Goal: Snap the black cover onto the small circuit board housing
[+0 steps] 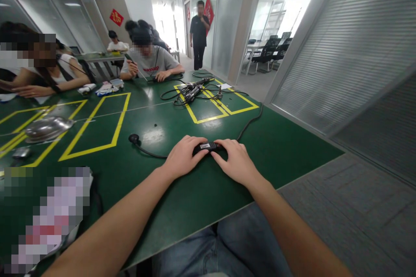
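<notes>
A small black inline box (pixel 204 146) with a white label and a ribbed end sits between my hands, just above or on the green table. My left hand (pixel 183 156) grips its left end, thumb in front and fingers behind. On the right end my right hand (pixel 236 161) pinches it the same way, the fingertips partly hiding it. From the left side a black cord runs to a power plug (pixel 133 139) lying on the table. Another black cable (pixel 250 125) leads from behind my right hand toward the far edge.
Black electric screwdrivers (pixel 192 94) with tangled cables lie on the yellow-taped part of the green table (pixel 292 143). A shiny metal piece (pixel 48 127) rests at left, near a blurred package (pixel 55 220). Seated co-workers (pixel 151 58) work across the table; one person (pixel 198 34) stands behind.
</notes>
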`<state>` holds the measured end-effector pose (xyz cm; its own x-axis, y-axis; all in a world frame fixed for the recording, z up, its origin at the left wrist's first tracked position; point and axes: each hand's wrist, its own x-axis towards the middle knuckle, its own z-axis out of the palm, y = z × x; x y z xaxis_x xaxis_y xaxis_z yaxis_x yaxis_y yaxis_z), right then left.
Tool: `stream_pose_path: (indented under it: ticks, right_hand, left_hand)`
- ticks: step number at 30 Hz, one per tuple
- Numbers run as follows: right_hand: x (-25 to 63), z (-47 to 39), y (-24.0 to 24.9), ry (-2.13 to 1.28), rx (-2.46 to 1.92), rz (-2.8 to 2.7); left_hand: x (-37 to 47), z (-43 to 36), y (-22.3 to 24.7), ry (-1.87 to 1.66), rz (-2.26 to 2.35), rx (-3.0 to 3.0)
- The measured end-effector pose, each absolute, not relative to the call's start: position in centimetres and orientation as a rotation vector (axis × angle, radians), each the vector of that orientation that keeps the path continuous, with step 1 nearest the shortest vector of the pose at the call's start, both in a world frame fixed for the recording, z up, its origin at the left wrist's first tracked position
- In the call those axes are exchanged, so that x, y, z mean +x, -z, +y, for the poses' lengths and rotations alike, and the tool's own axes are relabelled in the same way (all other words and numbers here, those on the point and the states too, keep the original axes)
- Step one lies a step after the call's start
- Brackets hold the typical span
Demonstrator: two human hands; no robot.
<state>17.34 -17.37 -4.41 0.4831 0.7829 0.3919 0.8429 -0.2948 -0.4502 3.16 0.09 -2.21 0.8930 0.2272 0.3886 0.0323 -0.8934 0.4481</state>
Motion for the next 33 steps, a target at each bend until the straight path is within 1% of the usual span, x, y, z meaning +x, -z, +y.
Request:
stream_pose_path:
  ticks: [4,7,11,15,18,21,26,29,33]
  right_hand:
    - [17.1,-17.2,3.9,0.098,-2.191,-1.299]
    - [16.6,-17.0,3.2,0.144,-2.317,-1.274]
    - [16.3,-16.2,2.4,0.322,-2.534,-1.284]
    - [17.2,-15.0,2.0,0.289,-2.593,-1.381]
    - [18.0,-14.0,1.7,0.196,-2.617,-1.460]
    - [18.2,-13.5,1.5,0.227,-2.643,-1.437]
    - [18.1,-13.7,1.6,0.353,-2.588,-1.388]
    - [18.2,-13.8,1.9,0.345,-2.565,-1.396]
    - [18.5,-13.7,2.3,0.299,-2.562,-1.354]
  left_hand:
    - [3.5,0.8,2.4,-0.713,0.477,2.514]
    - [3.7,1.2,2.5,-0.672,0.716,2.506]
    - [3.8,0.8,1.9,-0.568,0.824,2.626]
    - [3.4,-0.3,0.8,-0.571,0.955,2.852]
    - [3.2,-0.8,0.3,-0.355,0.936,2.990]
    - [3.3,-0.8,0.2,-0.247,0.917,3.031]
    - [3.3,-0.3,0.6,-0.376,0.871,3.022]
    - [3.3,0.3,1.2,-0.492,0.801,2.963]
    - [3.3,1.0,2.1,-0.506,0.711,2.975]
